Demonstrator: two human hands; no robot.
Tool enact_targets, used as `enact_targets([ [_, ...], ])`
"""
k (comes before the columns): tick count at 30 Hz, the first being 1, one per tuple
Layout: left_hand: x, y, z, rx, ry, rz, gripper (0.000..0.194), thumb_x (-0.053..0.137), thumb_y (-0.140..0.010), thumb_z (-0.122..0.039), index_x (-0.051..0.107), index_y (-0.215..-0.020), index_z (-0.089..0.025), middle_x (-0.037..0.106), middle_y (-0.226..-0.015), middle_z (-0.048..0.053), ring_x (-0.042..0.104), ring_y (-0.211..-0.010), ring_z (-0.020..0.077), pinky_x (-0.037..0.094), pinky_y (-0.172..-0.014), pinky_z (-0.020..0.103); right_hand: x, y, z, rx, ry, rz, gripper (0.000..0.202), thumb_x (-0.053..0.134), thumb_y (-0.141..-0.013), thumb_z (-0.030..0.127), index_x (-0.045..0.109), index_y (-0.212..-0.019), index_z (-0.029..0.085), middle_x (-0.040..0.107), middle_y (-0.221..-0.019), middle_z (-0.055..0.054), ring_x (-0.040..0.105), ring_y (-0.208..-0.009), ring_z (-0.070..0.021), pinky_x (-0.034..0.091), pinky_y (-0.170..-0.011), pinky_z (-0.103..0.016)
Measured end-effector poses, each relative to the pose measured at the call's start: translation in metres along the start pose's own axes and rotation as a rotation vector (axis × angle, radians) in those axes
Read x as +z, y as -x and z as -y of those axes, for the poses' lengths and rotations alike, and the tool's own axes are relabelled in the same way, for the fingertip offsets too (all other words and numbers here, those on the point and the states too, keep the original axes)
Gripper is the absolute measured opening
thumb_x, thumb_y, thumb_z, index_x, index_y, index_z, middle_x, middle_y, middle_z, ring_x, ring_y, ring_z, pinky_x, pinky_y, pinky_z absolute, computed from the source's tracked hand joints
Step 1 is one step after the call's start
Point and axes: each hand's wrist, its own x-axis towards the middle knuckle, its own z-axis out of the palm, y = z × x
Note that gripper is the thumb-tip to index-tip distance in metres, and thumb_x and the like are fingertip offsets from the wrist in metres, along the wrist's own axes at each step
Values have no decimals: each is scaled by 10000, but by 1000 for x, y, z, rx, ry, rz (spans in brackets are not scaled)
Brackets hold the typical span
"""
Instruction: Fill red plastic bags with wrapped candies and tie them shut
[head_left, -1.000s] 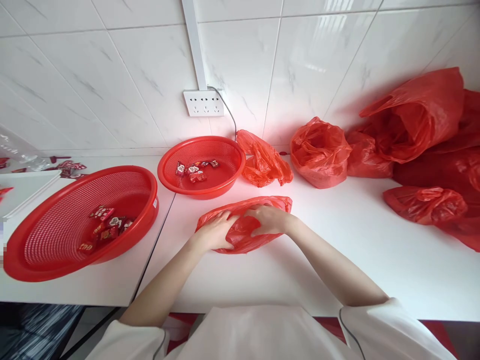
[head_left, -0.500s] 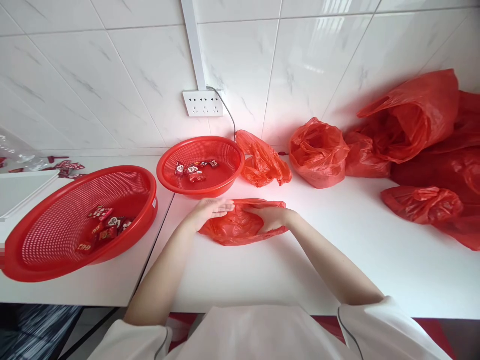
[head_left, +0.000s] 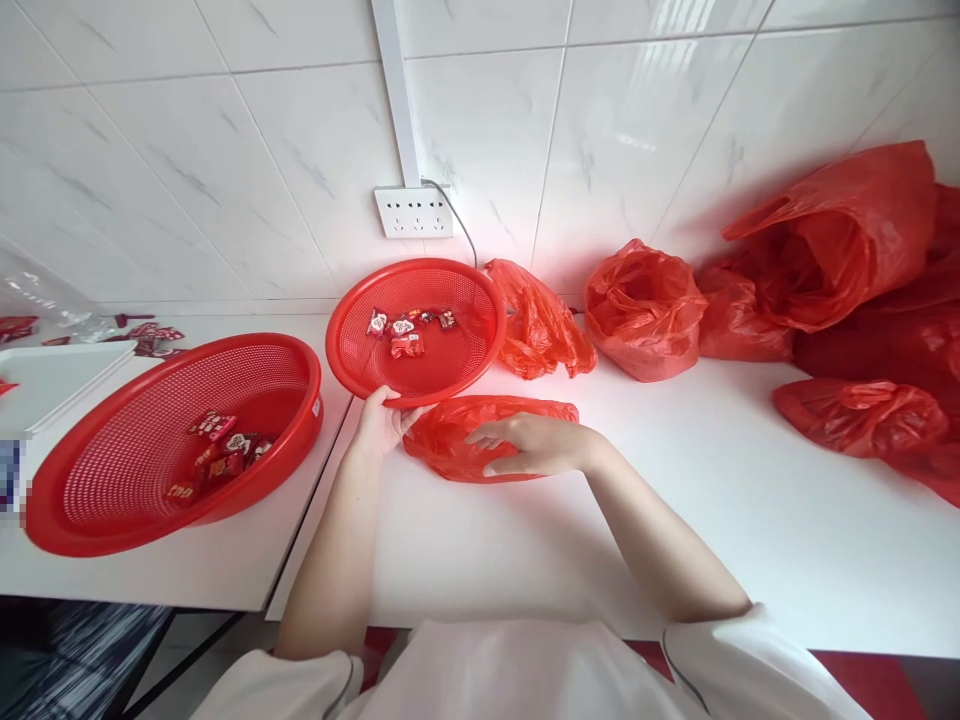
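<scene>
My left hand (head_left: 385,425) grips the front rim of the smaller red plastic basket (head_left: 450,381), thumb over the rim and fingers beneath it. Several wrapped candies (head_left: 406,343) lie inside that basket. The basket leans a little toward me, its back edge against the wall side. Directly in front of me a red plastic bag (head_left: 442,455) lies on the white table, its mouth spread. Over the bag hovers my right hand (head_left: 529,445), fingers apart and holding nothing; whether it touches the plastic I cannot tell.
A larger red basket (head_left: 75,525) with several candies stands at left, beside a white tray (head_left: 71,385). Red bags (head_left: 641,320) line the wall to the right, one crumpled bag (head_left: 536,325) by the small basket. A power strip (head_left: 415,212) is on the tiled wall.
My left hand has left the bag and taken hold of the small basket's rim, which now tilts toward me. My right hand has come up out of the bag.
</scene>
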Motion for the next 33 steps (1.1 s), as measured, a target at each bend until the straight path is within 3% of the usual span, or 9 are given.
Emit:
enact_targets([
  [3, 3, 0, 12, 68, -35, -56, 210, 489, -735, -206, 589, -913, -159, 706, -982, 60, 681, -841, 153, 585, -751, 253, -6, 1, 12, -30, 47, -81, 478, 566, -862, 399, 520, -1324, 287, 605, -1292, -5, 587, -1130, -205, 459, -927, -292],
  [7, 12, 6, 21, 97, -65, 15, 201, 485, -743, -238, 584, -906, -174, 693, -1050, 58, 666, -932, 179, 574, -828, 330, -11, 1, 17, -26, 75, -172, 431, 543, -886, 330, 518, -1314, 287, 639, -1240, -10, 608, -1089, -197, 465, -900, -288],
  [12, 27, 17, 27, 137, 0, 134, 276, 486, -749, -231, 591, -988, -143, 656, -1158, 97, 613, -1090, 245, 550, -884, 416, -11, -3, 9, -56, 85, -262, 363, 515, -904, 271, 547, -1265, 246, 657, -1197, -32, 630, -1030, -185, 474, -876, -286],
  [17, 39, 22, 37, 154, -3, 114, 290, 521, -705, -228, 580, -969, -123, 671, -1104, 115, 617, -1079, 292, 560, -842, 482, -9, -11, -1, -63, 203, -433, 288, 477, -922, 247, 580, -1187, 208, 661, -1146, -63, 629, -1000, -195, 481, -857, -310],
  [23, 46, 27, 44, 162, 25, 176, 341, 570, -719, -200, 551, -1056, -155, 675, -1082, 77, 624, -1061, 292, 567, -824, 501, -7, -23, -17, 97, 376, -649, 431, 446, -944, 374, 479, -1323, 170, 537, -1349, -127, 506, -1231, -252, 367, -1042, -422],
  [26, 46, 28, 48, 147, 26, 208, 376, 578, -741, -183, 533, -1114, -171, 672, -1085, 66, 626, -1061, 282, 570, -825, 505, 0, -31, -29, 136, 463, -606, 666, 438, -921, 517, 301, -1457, 145, 381, -1487, -150, 315, -1391, -283, 136, -1145, -555],
  [28, 44, 27, 50, 150, 16, 209, 395, 596, -745, -184, 529, -1134, -171, 676, -1065, 65, 640, -1032, 280, 574, -813, 512, 5, -35, -35, 115, 473, -520, 729, 407, -919, 560, 241, -1484, 131, 403, -1469, -169, 334, -1384, -286, 40, -1142, -600],
  [30, 42, 25, 51, 170, 19, 190, 396, 619, -736, -186, 534, -1123, -168, 681, -1041, 64, 653, -1001, 281, 577, -803, 517, 7, -36, -38, 97, 448, -472, 730, 402, -919, 563, 253, -1482, 122, 483, -1403, -187, 433, -1316, -292, 91, -1135, -602],
  [33, 39, 22, 52, 200, 60, 165, 393, 634, -724, -177, 541, -1105, -168, 684, -1015, 62, 658, -989, 287, 578, -798, 516, 6, -35, -37, 50, 396, -477, 687, 494, -887, 544, 377, -1427, 136, 603, -1251, -178, 561, -1161, -295, 306, -1068, -531],
])
